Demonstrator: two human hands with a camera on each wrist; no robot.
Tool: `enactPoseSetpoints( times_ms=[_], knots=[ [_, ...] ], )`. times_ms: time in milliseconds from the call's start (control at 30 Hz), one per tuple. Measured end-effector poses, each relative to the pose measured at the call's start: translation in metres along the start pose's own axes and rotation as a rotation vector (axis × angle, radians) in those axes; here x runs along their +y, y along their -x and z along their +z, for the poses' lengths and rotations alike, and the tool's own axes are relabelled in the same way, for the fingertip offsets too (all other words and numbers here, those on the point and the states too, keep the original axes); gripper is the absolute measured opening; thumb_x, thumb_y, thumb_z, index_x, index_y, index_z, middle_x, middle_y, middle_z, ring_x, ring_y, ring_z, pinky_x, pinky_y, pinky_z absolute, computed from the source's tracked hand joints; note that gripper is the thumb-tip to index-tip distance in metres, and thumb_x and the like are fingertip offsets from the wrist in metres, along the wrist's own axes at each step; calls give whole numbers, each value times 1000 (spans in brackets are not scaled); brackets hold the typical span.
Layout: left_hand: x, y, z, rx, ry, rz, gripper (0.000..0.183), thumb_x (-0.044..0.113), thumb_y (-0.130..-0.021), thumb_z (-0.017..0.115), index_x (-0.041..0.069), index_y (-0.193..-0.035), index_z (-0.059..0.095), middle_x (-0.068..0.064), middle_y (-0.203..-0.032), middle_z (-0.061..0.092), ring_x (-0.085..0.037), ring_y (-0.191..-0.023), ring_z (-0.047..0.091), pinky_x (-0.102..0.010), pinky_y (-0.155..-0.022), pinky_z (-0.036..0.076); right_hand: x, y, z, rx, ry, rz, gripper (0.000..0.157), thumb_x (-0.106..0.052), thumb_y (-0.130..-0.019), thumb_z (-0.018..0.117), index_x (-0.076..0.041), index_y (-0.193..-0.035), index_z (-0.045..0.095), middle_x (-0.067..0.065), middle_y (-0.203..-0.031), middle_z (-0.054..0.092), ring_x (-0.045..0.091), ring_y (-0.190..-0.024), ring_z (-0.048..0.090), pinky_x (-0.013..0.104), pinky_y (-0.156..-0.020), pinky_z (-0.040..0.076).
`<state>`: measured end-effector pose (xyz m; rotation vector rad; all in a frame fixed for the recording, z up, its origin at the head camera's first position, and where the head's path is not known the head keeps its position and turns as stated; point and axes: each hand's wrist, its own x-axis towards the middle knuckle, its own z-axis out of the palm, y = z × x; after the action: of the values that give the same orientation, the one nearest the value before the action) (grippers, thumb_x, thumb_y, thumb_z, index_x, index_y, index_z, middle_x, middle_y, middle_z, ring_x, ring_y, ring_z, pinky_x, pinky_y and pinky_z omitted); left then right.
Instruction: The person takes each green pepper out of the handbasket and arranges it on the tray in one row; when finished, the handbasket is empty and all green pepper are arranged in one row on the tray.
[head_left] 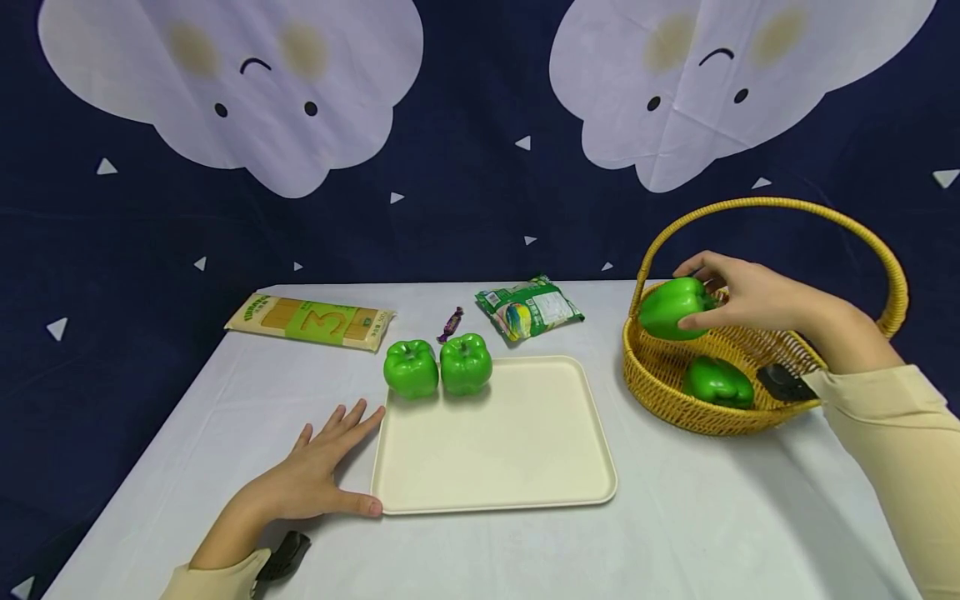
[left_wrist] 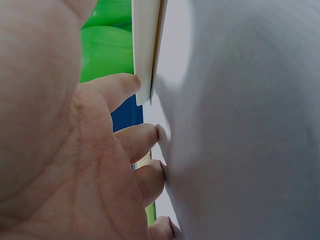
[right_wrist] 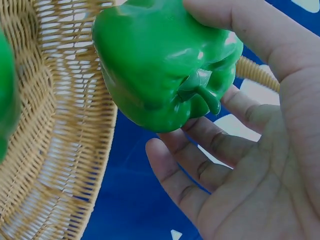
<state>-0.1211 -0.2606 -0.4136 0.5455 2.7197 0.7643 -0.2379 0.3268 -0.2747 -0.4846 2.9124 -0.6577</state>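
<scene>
In the head view, the right grip [head_left: 761, 292] was clamped round the held pepper [head_left: 672, 308], thumb on the near side and fingers on the far side, at the left part of the wicker basket [head_left: 671, 408]; that span probably suited a smooth, bulky thing. The basket pepper [head_left: 716, 382] lay inside. The left grip [head_left: 318, 475] held nothing, its fingers spread apart, with the thumb at the near left corner of the tray [head_left: 495, 450], likely to steady it on the tabletop [head_left: 480, 558]. Two upright peppers [head_left: 466, 365] stood side by side at the tray's far left corner, perhaps to leave room beside them. The right forearm and a black wrist device [head_left: 783, 382] covered part of the basket.

In the left wrist view, the index fingertip met the tray's rim and the other visible fingertips rested on the white cloth, while the thumb was mostly cut off. The green shapes behind were only partly visible.

In the right wrist view, the held pepper's stem pointed toward the palm. Its top was cropped, and whether it touched the basket rim could not be told.
</scene>
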Motion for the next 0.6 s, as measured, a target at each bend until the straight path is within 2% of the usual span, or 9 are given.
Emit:
enactPoseSetpoints(
  times_ms=[100,200,600],
  knots=[
    [0,0,0,1,5,2,128,64,-69,94,23,-172,29,-25,-178,18,-61,-162,7,-90,-117,0,-9,2,0,0,1,-21,70,-29,-89,90,-9,-147,55,17,-132,65,31,-117,64,27,-85,56],
    [0,0,0,0,6,1,129,64,-69,94,23,-172,29,-25,-178,17,-61,-162,7,-90,-117,0,-17,3,1,-2,2,-37,70,-29,-88,90,-11,-147,57,14,-131,66,28,-115,63,22,-83,56],
    [1,0,0,-1,2,-7,129,65,-69,94,23,-172,29,-25,-178,18,-61,-162,7,-90,-117,0,-51,2,9,-2,26,-68,72,-40,-86,92,-25,-149,61,9,-138,66,25,-115,63,36,-91,57]
  ],
)
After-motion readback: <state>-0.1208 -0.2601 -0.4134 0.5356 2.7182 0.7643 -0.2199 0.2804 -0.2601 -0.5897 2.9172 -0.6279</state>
